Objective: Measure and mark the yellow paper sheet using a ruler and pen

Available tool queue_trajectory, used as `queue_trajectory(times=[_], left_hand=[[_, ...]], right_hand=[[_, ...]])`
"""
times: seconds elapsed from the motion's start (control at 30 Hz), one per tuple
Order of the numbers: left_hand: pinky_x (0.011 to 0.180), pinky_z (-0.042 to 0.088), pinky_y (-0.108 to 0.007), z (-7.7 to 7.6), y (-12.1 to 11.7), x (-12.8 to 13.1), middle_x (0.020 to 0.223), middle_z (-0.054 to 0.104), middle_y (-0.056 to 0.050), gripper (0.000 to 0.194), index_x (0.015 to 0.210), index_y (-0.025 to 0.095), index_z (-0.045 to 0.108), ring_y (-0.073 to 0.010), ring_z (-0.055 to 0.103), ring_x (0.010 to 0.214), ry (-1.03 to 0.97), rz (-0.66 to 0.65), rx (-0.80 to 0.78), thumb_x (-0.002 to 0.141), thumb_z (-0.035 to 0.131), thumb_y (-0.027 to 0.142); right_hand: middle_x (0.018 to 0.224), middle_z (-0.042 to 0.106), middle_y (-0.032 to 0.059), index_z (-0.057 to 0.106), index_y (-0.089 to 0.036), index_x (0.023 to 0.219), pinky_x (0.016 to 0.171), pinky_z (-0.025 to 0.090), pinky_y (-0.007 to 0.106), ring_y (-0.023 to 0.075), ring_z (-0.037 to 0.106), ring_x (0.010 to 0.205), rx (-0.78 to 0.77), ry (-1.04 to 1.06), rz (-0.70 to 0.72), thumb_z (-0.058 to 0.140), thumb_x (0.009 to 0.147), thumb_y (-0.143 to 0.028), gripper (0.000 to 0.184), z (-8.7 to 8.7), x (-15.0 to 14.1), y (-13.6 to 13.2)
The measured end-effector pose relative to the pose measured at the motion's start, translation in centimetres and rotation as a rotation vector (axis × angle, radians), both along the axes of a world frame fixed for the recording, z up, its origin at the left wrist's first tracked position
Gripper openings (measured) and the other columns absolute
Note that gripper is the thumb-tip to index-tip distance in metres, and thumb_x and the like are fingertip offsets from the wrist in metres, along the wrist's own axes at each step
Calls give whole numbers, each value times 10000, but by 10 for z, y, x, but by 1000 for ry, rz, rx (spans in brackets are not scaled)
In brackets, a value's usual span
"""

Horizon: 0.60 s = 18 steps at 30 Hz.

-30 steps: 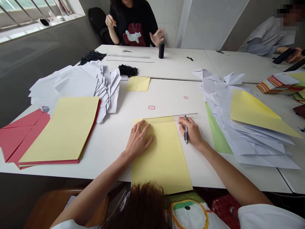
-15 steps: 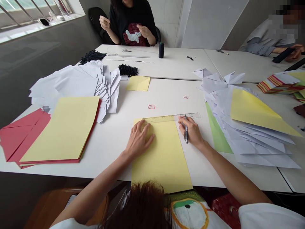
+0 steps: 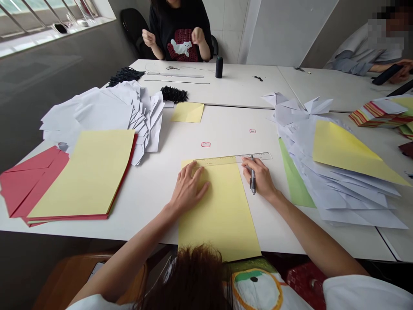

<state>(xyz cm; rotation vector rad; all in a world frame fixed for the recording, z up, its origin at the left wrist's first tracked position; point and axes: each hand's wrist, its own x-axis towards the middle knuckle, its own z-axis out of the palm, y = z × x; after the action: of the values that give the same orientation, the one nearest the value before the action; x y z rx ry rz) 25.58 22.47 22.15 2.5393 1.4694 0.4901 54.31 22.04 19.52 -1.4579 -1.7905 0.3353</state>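
Two hands — left hand (image 3: pixel 189 189) spread open on yellow paper (image 3: pixel 219 224), right hand (image 3: pixel 260 177) gripping a half-hidden pen (image 3: pixel 253 185).

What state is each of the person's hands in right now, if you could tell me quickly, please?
Left hand: open, lying flat on the pale yellow paper sheet.
Right hand: closed, holding a slim grey pen.

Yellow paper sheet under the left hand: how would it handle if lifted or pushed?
The yellow paper sheet looks thin, so it would probably droop if lifted by one end, and feel light for its size. Pushed, it would likely slide on the smooth white table unless the left hand pins it.
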Motion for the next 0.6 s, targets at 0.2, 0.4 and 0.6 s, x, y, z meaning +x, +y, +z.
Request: queue_trajectory(times=[0.2,0.4,0.6], left_hand=[[1078,408,-580,0,0,0,1493,400,-193,447,1351,196,504,-370,376,1382,-15,-1,2,970,481,428],[1088,403,-555,0,0,0,1497,392,-187,454,1354,186,496,-360,371,1391,4,4,-1,978,468,439],[1083,404,-561,0,0,0,1502,388,-187,453,1358,196,489,-361,368,1393,6,3,-6,978,465,442]], right_hand=[[1117,691,93,676,-247,1056,1034,537,478,277,656,1184,-5,1,-5,478,924,-276,240,0,0,0],[1122,690,95,678,-241,1059,1035,535,471,276,655,1187,-8,5,-5,475,923,-275,247,0,0,0],[1175,678,105,676,-244,1029,1020,542,488,284,661,1174,-15,0,-13,483,917,-284,226,-1,0,0]])
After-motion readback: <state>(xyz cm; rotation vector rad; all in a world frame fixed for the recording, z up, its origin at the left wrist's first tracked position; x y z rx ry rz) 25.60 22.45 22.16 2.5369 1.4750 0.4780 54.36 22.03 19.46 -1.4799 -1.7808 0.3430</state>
